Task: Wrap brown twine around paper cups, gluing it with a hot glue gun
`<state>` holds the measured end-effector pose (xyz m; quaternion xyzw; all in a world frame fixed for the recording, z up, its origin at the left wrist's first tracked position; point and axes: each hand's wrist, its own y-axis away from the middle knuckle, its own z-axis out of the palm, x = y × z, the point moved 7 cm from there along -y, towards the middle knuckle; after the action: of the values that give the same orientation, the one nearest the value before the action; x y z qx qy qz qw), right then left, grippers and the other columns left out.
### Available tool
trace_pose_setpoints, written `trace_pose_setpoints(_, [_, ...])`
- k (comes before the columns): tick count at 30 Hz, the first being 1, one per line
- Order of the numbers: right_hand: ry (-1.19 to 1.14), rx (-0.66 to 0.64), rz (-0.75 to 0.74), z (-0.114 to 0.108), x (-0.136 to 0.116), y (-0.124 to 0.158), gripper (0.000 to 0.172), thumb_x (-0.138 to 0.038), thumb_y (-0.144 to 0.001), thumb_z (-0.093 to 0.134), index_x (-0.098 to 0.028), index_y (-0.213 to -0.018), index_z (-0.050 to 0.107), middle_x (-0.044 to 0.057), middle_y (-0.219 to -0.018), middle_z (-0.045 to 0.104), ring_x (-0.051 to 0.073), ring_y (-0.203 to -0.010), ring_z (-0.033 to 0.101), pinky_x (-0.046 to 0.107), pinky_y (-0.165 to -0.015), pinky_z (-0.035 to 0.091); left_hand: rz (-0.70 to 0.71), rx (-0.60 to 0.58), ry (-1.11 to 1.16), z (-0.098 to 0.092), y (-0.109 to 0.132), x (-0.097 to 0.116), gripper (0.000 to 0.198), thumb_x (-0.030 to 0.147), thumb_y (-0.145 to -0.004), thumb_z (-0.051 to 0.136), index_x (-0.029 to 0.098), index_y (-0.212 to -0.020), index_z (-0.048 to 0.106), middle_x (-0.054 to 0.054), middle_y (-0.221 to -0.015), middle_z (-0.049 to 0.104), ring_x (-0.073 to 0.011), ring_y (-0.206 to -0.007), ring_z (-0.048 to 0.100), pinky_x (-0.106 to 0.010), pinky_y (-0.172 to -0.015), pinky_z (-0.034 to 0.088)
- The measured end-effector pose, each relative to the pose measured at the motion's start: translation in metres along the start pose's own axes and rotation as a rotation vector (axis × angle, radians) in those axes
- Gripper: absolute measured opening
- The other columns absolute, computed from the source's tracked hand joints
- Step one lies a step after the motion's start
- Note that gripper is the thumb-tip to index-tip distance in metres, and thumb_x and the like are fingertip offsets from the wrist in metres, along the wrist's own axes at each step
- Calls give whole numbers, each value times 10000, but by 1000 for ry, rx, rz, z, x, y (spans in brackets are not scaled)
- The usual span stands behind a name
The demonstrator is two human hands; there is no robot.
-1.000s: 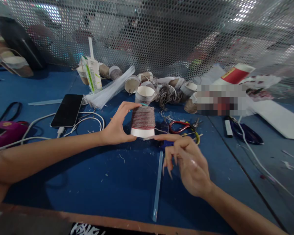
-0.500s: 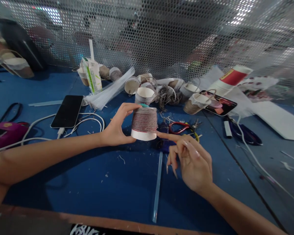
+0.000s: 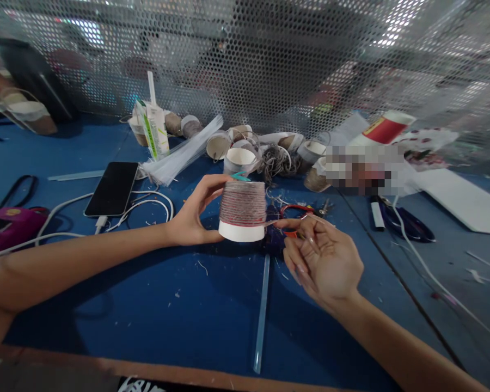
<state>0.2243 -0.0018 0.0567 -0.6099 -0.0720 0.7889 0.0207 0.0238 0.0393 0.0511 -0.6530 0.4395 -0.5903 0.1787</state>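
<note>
My left hand (image 3: 198, 212) grips an upside-down paper cup (image 3: 242, 233), thumb at the white rim and fingers near the base on top. Rows of grey-brown yarn (image 3: 243, 204) wind round the cup's wall, leaving a white band bare at the bottom. Something teal (image 3: 240, 176) sticks up at the cup's top by my left fingers. Off to the right, my right hand (image 3: 324, 253) is turned palm up, with thumb and forefinger pinching a thin yarn strand (image 3: 270, 222) that runs from the cup's lower right side.
Behind stand several yarn-wrapped cups (image 3: 240, 159), a yarn tangle (image 3: 274, 163) and clear plastic strips (image 3: 183, 149). A phone (image 3: 112, 188) with a white cable lies left. Red-handled scissors (image 3: 296, 211) lie behind my right hand. A clear glue stick (image 3: 262, 316) lies in front, a magenta tool (image 3: 12, 226) far left.
My right hand has turned palm up and drawn slightly right, with the strand now visible between it and the cup. The cup, in my left hand, sits a little lower.
</note>
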Motion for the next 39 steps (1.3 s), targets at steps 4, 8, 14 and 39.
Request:
trace_pose_setpoints(4, [-20, 103, -59, -9, -4, -2, 308, -357, -927, 486, -214, -654, 465, 3, -774, 701, 47, -280, 332, 219, -265, 294, -14, 9, 29, 0, 1, -2, 786, 404, -715, 808, 303, -1361, 372, -113, -1372, 488, -292, -1340, 518, -510, -1131, 455])
trace_pose_setpoints(8, [21, 12, -176, 0, -19, 5, 253, -385, -884, 577, -232, -692, 516, -17, -807, 688, 70, -310, 429, 237, -262, 344, -29, -1, 41, 2, 0, -3, 796, 369, -711, 817, 303, -1364, 366, -106, -1374, 491, -290, -1350, 514, -509, -1164, 423])
trace_pose_setpoints(14, [98, -221, -61, 26, -19, 22, 334, -434, -904, 590, -214, -672, 496, 92, -1051, 755, 93, -375, 507, 281, -326, 448, -46, -29, 69, 4, -1, 1, 803, 325, -698, 837, 308, -1364, 388, -93, -1389, 497, -286, -1349, 526, -493, -1168, 430])
trace_pose_setpoints(39, [242, -371, -238, 26, -15, 29, 213, -360, -976, 481, -233, -835, 578, 80, -1117, 711, 92, -429, 524, 292, -360, 451, 29, -7, -172, 0, -1, 5, 768, 320, -711, 806, 273, -1368, 410, -115, -1329, 502, -279, -1280, 521, -486, -1109, 470])
